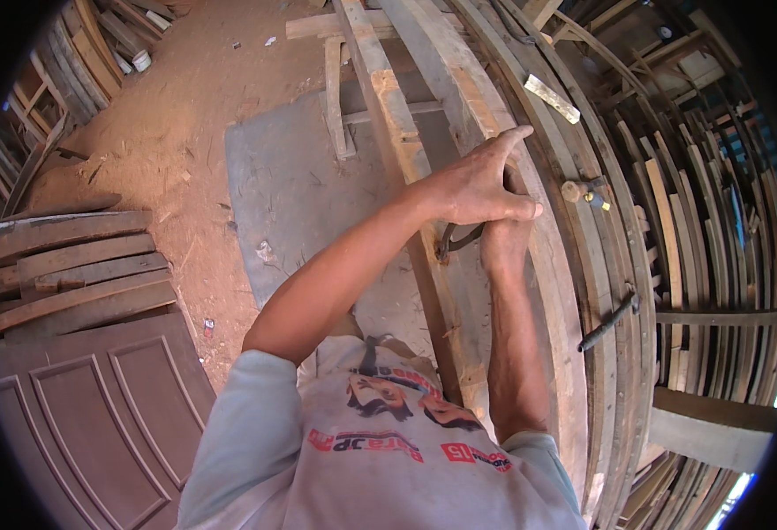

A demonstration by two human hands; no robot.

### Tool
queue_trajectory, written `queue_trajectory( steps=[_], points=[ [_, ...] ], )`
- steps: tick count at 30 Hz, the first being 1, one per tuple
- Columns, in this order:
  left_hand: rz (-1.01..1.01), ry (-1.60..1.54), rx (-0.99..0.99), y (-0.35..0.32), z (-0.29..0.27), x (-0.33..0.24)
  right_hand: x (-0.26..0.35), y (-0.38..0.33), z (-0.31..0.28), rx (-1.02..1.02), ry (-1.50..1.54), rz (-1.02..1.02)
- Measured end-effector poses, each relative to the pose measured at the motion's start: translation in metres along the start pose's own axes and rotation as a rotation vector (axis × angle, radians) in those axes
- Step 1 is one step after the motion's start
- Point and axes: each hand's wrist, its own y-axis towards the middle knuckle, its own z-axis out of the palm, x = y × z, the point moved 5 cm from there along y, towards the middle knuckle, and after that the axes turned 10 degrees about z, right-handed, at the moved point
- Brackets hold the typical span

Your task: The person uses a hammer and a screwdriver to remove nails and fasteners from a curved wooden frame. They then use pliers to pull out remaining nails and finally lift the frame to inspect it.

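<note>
My left hand (477, 187) is over a long wooden beam (543, 291), its thumb and forefinger spread wide apart. Its other fingers are out of sight. Something dark shows in the gap between thumb and forefinger, too hidden to name. Just below, my right hand (505, 240) reaches up along the same beam, with its fingers covered by the left hand. Beside the right wrist, a dark curved piece (466, 238), perhaps part of a tool, lies between this beam and a narrower, parallel beam (402, 146).
Right of the beam, planks carry a hammer (609, 324) with a dark handle, a short wooden-ended tool (574, 191) and a pale wood offcut (552, 98). Stacked boards (693, 230) fill the far right. At left lie curved timbers (75, 265) and a brown panelled door (97, 415).
</note>
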Motion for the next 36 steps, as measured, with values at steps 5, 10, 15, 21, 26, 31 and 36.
queue_trajectory(
  steps=[5, 10, 15, 21, 26, 31, 36],
  points=[
    [-0.137, 0.006, -0.061, 0.009, -0.002, 0.017, -0.003, 0.016, 0.009, -0.057, 0.084, 0.010],
    [-0.228, 0.059, -0.072, 0.017, -0.005, 0.017, -0.025, 0.041, 0.025, -0.091, -0.007, -0.065],
    [-0.332, 0.114, -0.016, 0.013, -0.032, 0.034, -0.011, 0.063, 0.044, 0.161, -0.004, -0.021],
    [-0.354, 0.198, -0.141, 0.010, -0.061, 0.070, -0.003, 0.080, 0.077, 0.165, -0.202, -0.186],
    [-0.245, 0.129, -0.165, 0.002, -0.063, 0.083, 0.002, 0.081, 0.081, 0.254, -0.207, -0.120],
    [-0.352, 0.045, -0.098, 0.013, -0.065, 0.106, -0.016, 0.103, 0.087, 0.296, -0.246, -0.145],
    [-0.369, -0.004, -0.093, 0.033, -0.069, 0.140, -0.031, 0.130, 0.096, 0.286, -0.211, 0.140]
  ],
)
